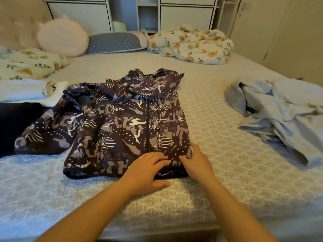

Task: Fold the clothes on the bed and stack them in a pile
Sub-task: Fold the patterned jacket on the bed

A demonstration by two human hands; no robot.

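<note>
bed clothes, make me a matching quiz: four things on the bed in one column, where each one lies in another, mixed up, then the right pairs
Things
1. camouflage jacket
2. light blue garment
3. black garment
4. round pink cushion

Places
A. crumpled at the right side of the bed
B. at the left edge of the view, partly under a jacket sleeve
C. far left, near the head of the bed
D. spread in the middle, with both hands on its near hem

Pairs: 1-D, 2-A, 3-B, 4-C

The left hand and right hand lie with the fingers flat on the hem.
</note>
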